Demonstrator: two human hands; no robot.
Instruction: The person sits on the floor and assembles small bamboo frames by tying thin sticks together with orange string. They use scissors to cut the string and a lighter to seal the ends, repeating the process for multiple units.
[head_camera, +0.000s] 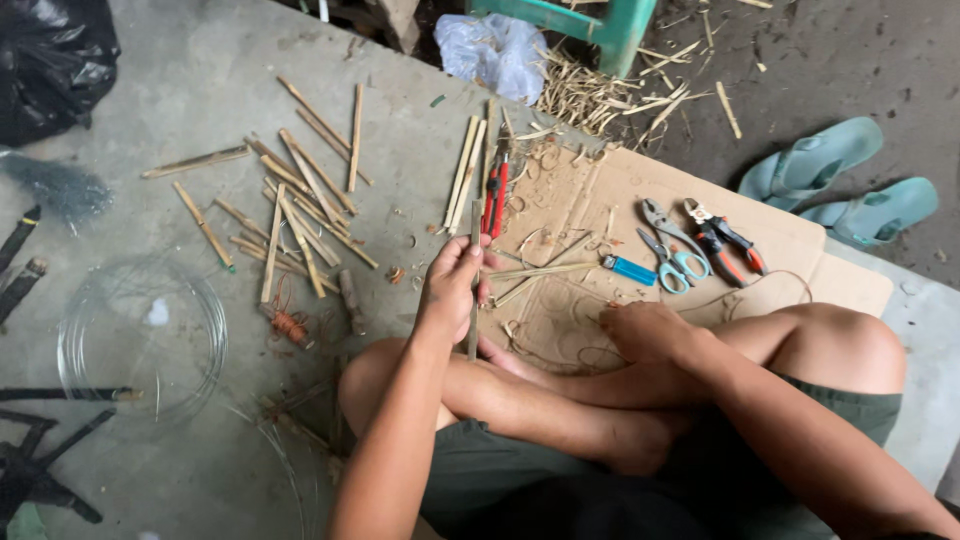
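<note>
You are sitting cross-legged on a grey concrete floor (200, 80), rough and stained, with a flat sheet of brown cardboard (780, 235) laid in front of your knees.

In the head view, your left hand (452, 285) is closed around a thin bamboo strip (475, 300). The fingers wrap the strip near its middle and the thumb presses on it, so the strip stands almost upright and passes through the fist; its upper end shows above the knuckles and its lower end comes down toward your shin. The strip is narrow, flat and pale greenish-grey.

Your right hand (645, 330) rests on the cardboard just beside your right knee. The fingers are curled under, and I cannot tell if they pinch anything. It is well apart from the strip.

Between the two hands lie curled bamboo shavings (545, 270), thin and light brown. Behind them, on the cardboard, you have a small blue lighter (630, 269), scissors with teal handles (678, 265), and pliers with orange and black handles (728, 240). A red-handled cutter (497, 195) lies near the cardboard's left edge, above your left hand.

To the left, short bamboo sticks (300, 210) are scattered over the concrete, round and yellowish. A coil of clear line (140, 340) lies further left, and a small bundle of copper wire (290, 325) is near it. Two teal sandals (840, 180) sit beyond the cardboard on the right.
</note>
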